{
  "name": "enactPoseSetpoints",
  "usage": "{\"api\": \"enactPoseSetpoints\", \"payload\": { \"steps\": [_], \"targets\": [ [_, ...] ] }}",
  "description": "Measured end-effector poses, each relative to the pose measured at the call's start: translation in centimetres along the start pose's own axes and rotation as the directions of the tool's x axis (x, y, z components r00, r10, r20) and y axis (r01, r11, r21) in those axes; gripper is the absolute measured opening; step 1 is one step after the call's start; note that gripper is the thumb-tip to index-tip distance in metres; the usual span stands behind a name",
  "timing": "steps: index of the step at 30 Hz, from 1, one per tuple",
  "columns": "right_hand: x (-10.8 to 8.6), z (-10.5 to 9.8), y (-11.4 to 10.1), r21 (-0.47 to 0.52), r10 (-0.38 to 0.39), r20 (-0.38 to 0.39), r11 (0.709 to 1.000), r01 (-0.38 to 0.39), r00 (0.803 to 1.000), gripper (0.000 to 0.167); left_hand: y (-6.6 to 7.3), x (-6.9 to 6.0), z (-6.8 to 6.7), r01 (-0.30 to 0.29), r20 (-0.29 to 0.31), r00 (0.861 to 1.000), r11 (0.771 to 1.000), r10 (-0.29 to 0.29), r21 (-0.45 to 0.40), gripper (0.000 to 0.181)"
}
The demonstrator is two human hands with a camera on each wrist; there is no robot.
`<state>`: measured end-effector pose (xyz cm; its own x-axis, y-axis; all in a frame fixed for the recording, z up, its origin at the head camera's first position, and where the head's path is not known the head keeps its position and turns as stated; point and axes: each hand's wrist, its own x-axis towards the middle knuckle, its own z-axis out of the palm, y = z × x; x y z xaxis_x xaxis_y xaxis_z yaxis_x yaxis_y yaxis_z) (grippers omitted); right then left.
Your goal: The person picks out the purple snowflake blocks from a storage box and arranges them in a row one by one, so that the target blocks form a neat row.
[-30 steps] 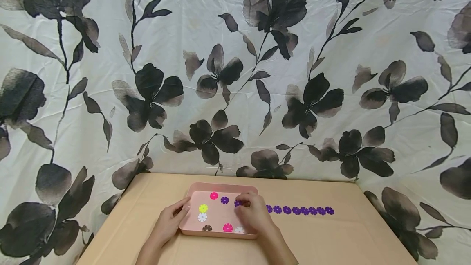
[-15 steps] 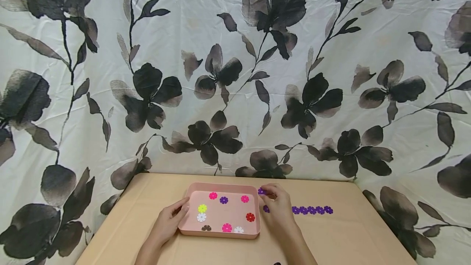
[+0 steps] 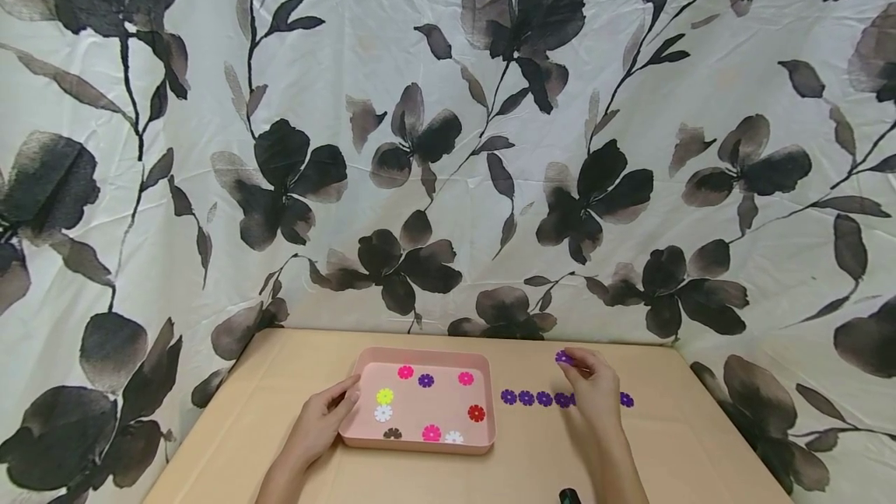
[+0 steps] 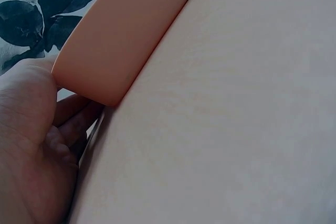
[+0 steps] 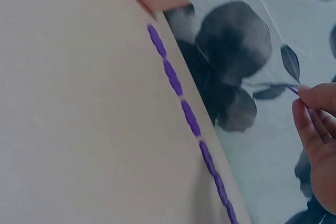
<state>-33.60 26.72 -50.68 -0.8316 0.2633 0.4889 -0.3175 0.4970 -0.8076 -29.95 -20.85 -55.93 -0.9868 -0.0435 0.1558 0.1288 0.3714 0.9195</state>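
A pink tray [image 3: 416, 446] stands on the table, held at its left side by my left hand [image 3: 322, 420]. In the left wrist view the thumb lies at the rim of the tray [image 4: 113, 45] and the fingers are partly hidden behind its corner. Inside the tray lie several small flower pieces: pink, yellow, white, brown, red and one purple flower [image 3: 426, 381]. My right hand [image 3: 598, 391] pinches another purple flower [image 3: 563, 357] between thumb and fingertips, above the table. Below it runs a row of purple flowers [image 3: 526, 398], partly hidden by the hand.
The tan table top [image 3: 420, 477] ends at a floral cloth [image 3: 490, 255] hung behind it. A small dark object [image 3: 569, 496] shows at the bottom edge of the head view, by the right forearm.
My right hand has lifted a purple flower out of the tray and carried it rightward over the row. The left hand keeps its place on the tray.
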Motion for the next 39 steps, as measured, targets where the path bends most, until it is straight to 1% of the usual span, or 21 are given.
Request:
{"api": "enactPoseSetpoints", "payload": {
  "steps": [6, 8, 14, 18, 23, 25, 28, 35, 39],
  "targets": [
    [0.3, -1.9, 0.9, -0.024, 0.049, -0.034, 0.998, -0.05, 0.998, 0.024, -0.1, 0.1, 0.0, -0.008, 0.006, 1.0, 1.0, 0.008, -0.006, 0.044],
    [0.4, -2.4, 1.4, -0.025, 0.076, -0.043, 0.997, -0.077, 0.996, 0.024, -0.1, 0.1, 0.0, -0.007, 0.006, 1.0, 1.0, 0.007, -0.002, 0.044],
    [0.3, -4.3, 2.4, -0.042, 0.127, -0.099, 0.99, -0.131, 0.987, 0.025, 0.1, 0.1, -0.1, -0.004, 0.008, 1.0, 1.0, 0.004, 0.006, 0.043],
    [0.1, -5.6, 2.9, -0.08, 0.169, -0.115, 0.981, -0.179, 0.979, 0.028, 0.1, 0.1, -0.1, -0.004, 0.011, 1.0, 1.0, 0.004, 0.01, 0.043],
    [-0.3, -7.2, 4.2, -0.083, 0.251, -0.141, 0.961, -0.264, 0.958, 0.03, 0.0, 0.1, -0.1, -0.001, 0.013, 1.0, 1.0, 0.001, 0.015, 0.043],
    [-0.5, -7.7, 4.8, -0.082, 0.29, -0.161, 0.949, -0.306, 0.943, 0.03, 0.0, 0.1, -0.1, 0.0, 0.012, 1.0, 1.0, 0.0, 0.017, 0.043],
    [-0.7, -8.3, 5.7, -0.084, 0.325, -0.198, 0.934, -0.347, 0.925, 0.031, 0.0, 0.1, -0.1, -0.002, 0.011, 1.0, 1.0, 0.002, 0.02, 0.043],
    [-0.9, -8.7, 6.9, -0.115, 0.359, -0.276, 0.909, -0.402, 0.892, 0.03, -0.2, 0.1, -0.1, -0.011, 0.009, 1.0, 1.0, 0.011, 0.027, 0.043],
    [-0.9, -8.5, 7.3, -0.145, 0.347, -0.298, 0.905, -0.401, 0.889, 0.028, -0.2, 0.1, 0.0, -0.01, 0.009, 1.0, 1.0, 0.01, 0.027, 0.043]
  ]
}}
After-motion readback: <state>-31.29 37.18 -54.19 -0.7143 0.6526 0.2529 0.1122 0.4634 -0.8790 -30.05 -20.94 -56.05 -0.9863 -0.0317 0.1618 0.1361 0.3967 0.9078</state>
